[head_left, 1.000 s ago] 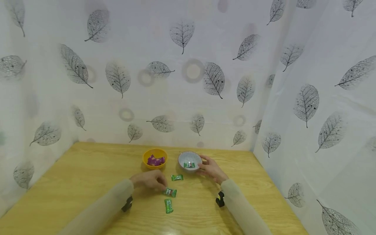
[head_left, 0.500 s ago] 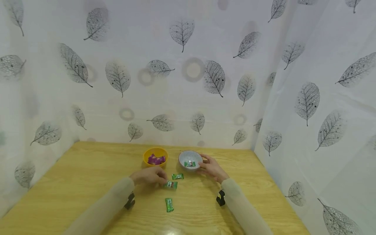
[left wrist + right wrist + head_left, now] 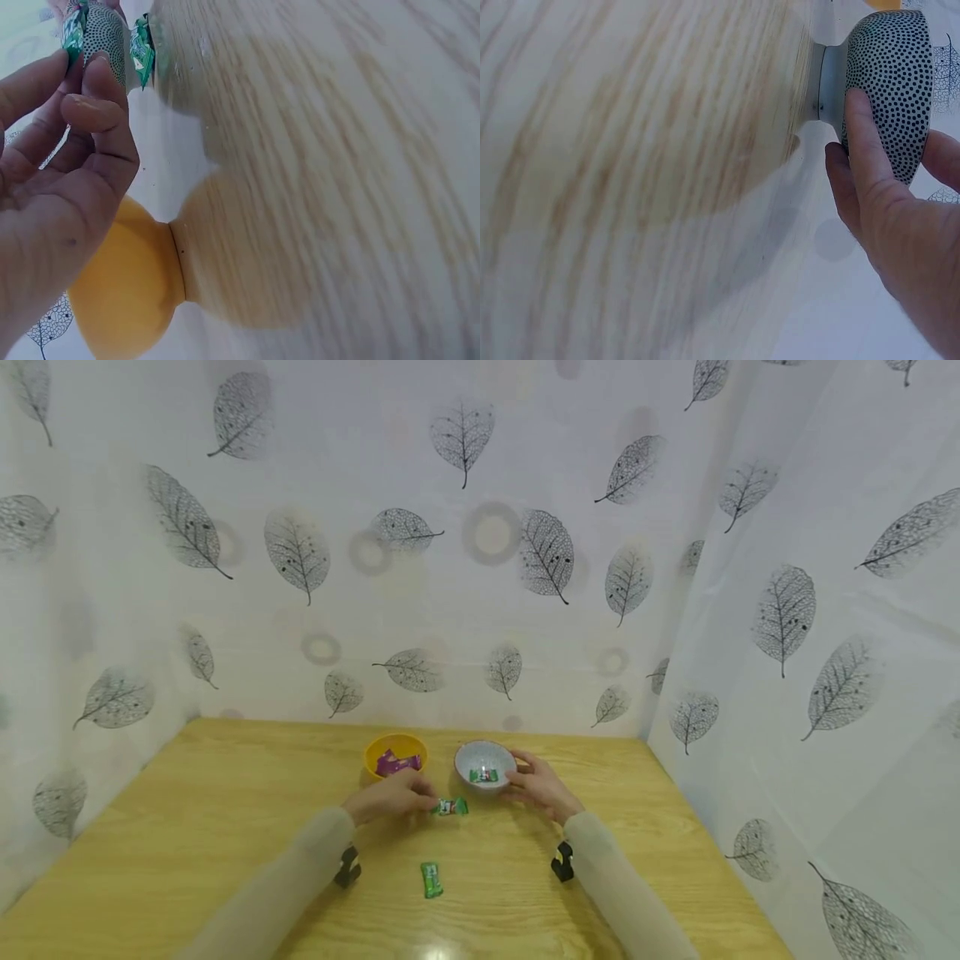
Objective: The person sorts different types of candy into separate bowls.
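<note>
My left hand pinches a green-wrapped candy between thumb and finger, just above the table and left of the white bowl. A second green candy lies close by; in the head view the held one mostly covers it. My right hand holds the white bowl, dotted black outside, from its right side, fingers against the wall. That bowl stands upright with a green candy inside. Nearer the front, another green candy lies on the table.
A yellow bowl with purple-wrapped candies stands left of the white bowl, just behind my left hand. The wooden table ends at a leaf-patterned curtain at the back and right.
My left hand has lifted the pinched candy from the middle of the table and carried it away from me, towards the white bowl. My right hand has stayed on that bowl.
</note>
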A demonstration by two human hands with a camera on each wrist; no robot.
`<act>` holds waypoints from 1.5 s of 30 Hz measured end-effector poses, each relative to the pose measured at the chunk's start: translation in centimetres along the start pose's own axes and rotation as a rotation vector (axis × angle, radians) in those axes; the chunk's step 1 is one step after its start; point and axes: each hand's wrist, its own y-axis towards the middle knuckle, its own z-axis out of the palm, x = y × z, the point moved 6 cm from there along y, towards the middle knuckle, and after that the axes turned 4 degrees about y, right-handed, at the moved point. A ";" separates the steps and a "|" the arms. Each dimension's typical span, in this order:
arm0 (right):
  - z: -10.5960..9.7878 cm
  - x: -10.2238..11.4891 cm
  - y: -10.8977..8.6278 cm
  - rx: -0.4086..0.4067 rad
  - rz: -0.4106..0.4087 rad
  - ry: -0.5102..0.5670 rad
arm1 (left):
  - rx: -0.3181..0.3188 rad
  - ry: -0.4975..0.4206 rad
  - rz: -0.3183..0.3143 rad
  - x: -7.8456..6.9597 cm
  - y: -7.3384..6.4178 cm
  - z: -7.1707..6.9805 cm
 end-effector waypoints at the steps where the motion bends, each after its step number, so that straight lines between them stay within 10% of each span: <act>1: 0.0 0.0 0.0 -0.001 0.002 0.001 | -0.003 -0.007 -0.001 0.0 0.1 0.0; 37: 0.1 -0.1 0.1 0.013 0.013 -0.011 | -0.390 -0.188 0.002 -3.7 4.0 0.5; 45: 0.1 -0.1 0.2 0.006 0.018 -0.012 | -0.364 -0.223 -0.015 -3.5 3.7 0.5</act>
